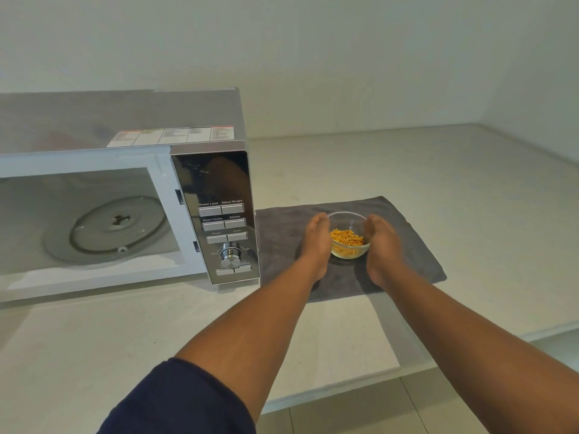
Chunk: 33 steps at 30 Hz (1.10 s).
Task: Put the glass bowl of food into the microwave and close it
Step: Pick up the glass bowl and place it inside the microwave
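Note:
A small glass bowl (pixel 348 236) holding orange-yellow food rests on a grey towel (pixel 282 233) to the right of the microwave (pixel 175 120). My left hand (pixel 316 242) cups the bowl's left side and my right hand (pixel 383 245) cups its right side, palms against the glass. The bowl still sits on the towel. The microwave's cavity is exposed, showing a glass turntable (pixel 106 230) inside. Its door is out of view to the left.
The microwave's control panel (pixel 224 220), with buttons and a dial, stands between the cavity and the towel. The pale countertop (pixel 438 170) runs back to the walls at the rear and right. Its front edge drops to a tiled floor (pixel 360 408).

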{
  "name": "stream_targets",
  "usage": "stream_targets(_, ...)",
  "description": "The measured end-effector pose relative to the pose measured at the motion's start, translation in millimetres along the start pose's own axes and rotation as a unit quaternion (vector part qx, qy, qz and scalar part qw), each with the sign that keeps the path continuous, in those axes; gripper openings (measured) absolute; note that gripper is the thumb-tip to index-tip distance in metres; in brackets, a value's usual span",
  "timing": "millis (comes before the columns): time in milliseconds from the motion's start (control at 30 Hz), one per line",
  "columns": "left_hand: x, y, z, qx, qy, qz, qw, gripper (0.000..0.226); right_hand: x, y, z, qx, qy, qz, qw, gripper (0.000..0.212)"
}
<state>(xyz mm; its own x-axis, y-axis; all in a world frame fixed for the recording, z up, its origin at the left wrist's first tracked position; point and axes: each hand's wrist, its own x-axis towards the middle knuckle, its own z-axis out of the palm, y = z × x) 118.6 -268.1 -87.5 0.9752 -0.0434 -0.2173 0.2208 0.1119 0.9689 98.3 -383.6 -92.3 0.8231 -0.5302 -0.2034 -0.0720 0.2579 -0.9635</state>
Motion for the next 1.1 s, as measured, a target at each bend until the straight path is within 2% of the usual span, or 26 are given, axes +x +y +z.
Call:
stream_targets(467,-27,0,-7,-0.031,-0.002,-0.005,1.000,0.043,-29,-2,8,0.011,0.016,-0.013,1.000,0.040)
stream_targets(667,-74,-6,-31,-0.033,0.034,-0.019,0.999,0.043,-70,4,8,-0.003,0.009,-0.001,1.000,0.036)
stream_targets(833,-114,-12,-55,-0.103,0.074,-0.033,0.991,0.044,-108,20,16,-0.030,-0.034,-0.010,0.999,0.034)
stream_targets(1100,-163,-6,-118,-0.122,0.142,-0.028,0.982,0.039,-178,41,56,-0.028,-0.087,0.010,0.996,0.025)
